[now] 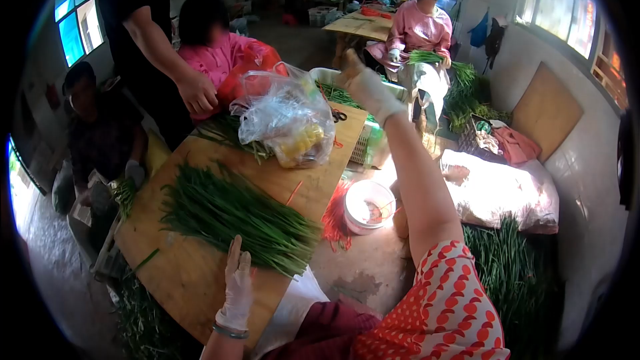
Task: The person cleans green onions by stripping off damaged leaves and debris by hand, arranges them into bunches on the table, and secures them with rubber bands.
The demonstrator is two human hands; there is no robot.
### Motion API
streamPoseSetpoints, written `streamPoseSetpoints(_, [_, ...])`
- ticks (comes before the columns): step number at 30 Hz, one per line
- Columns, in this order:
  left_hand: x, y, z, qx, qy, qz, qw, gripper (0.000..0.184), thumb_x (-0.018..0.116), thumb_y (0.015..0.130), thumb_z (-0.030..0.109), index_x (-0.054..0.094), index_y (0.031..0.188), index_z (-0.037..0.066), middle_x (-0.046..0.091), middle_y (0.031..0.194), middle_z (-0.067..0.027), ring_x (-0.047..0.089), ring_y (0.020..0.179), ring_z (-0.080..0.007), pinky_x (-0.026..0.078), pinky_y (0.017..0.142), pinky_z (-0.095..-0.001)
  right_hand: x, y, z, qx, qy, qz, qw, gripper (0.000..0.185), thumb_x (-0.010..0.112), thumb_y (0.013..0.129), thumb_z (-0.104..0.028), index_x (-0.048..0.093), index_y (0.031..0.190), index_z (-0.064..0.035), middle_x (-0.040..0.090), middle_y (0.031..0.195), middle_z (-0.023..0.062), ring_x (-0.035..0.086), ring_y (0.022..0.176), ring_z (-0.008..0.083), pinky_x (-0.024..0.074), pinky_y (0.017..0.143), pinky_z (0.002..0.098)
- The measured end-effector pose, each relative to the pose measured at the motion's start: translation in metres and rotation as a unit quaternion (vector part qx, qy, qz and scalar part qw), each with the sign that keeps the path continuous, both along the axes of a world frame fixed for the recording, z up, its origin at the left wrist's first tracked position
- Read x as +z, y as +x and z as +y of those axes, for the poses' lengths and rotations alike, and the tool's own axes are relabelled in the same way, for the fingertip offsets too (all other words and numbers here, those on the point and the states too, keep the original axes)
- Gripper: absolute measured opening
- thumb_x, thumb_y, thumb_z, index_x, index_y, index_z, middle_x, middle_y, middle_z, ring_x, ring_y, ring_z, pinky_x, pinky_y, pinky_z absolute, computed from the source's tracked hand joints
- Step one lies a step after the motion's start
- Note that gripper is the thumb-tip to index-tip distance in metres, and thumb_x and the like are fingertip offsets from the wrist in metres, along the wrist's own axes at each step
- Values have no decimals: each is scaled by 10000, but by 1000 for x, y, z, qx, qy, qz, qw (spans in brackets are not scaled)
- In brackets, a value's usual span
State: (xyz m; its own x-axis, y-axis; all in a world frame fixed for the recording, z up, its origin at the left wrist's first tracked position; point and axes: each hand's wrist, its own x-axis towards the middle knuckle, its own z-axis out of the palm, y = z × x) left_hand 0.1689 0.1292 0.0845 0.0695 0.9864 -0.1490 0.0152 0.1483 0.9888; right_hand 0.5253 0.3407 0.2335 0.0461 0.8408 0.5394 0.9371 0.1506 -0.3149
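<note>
A thick bunch of green garlic chives (240, 217) lies across the wooden board (180, 277) in front of me. My left hand (237, 287), in a pale glove with a bracelet at the wrist, is at the bunch's near edge, fingers stretched out and grasping nothing. Held out far ahead, past the board's right edge, is my gloved right hand (372, 90). It is near a crate of greens (340, 95), and its fingers are blurred, so whether they hold anything cannot be made out.
Clear plastic bags (287, 120) and black scissors (339, 115) lie at the board's far end. Red ties (338, 213) hang beside a white bucket (369, 207). Co-workers sit around; one person's bare arm (160, 47) reaches over the far left. A white sack (500, 190) lies at right.
</note>
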Motion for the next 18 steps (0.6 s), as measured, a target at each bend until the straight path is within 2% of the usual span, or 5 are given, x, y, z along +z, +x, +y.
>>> streamPoseSetpoints(4, [2, -4, -2, -7, -37, 18, 999, 451, 418, 945, 218, 312, 1369, 109, 248, 1420, -47, 338, 1208, -164, 367, 895, -277, 34, 82, 79, -152, -53, -476, 865, 308, 566, 791, -261, 601, 1024, -62, 646, 1015, 61, 608, 950, 194, 288, 997, 434])
streamPoseSetpoints(10, [-16, -15, 0, 1, 3, 32, 999, 414, 433, 938, 176, 367, 1342, 113, 315, 1385, -18, 414, 1095, -114, 395, 836, -210, 54, 145, 123, -94, -153, -300, 937, 248, 474, 822, -137, 660, 928, -13, 645, 926, 171, 625, 864, 323, 498, 708, 387])
streamPoseSetpoints(13, [-10, -13, -3, 17, -43, 8, 999, 404, 436, 934, 158, 384, 1331, 107, 341, 1370, -23, 459, 971, -89, 427, 753, -189, 47, 162, 142, -74, -145, -428, 889, 262, 463, 836, -155, 664, 907, -3, 652, 881, 172, 637, 825, 304, 499, 669, 372])
streamPoseSetpoints(15, [-9, -12, -3, 17, -36, 12, 999, 403, 433, 931, 152, 388, 1330, 110, 340, 1372, -25, 465, 914, -79, 436, 715, -187, 26, 182, 198, -163, -108, 262, 945, 259, 460, 837, -150, 664, 893, -1, 657, 851, 159, 647, 766, 280, 506, 636, 371])
streamPoseSetpoints(18, [-4, -12, -5, 15, -28, 24, 999, 402, 433, 926, 147, 396, 1323, 90, 341, 1372, -47, 469, 918, -86, 437, 711, -187, 72, 118, 95, -166, -206, 4, 964, 261, 445, 849, -137, 659, 910, -2, 663, 838, 137, 650, 710, 266, 512, 596, 360])
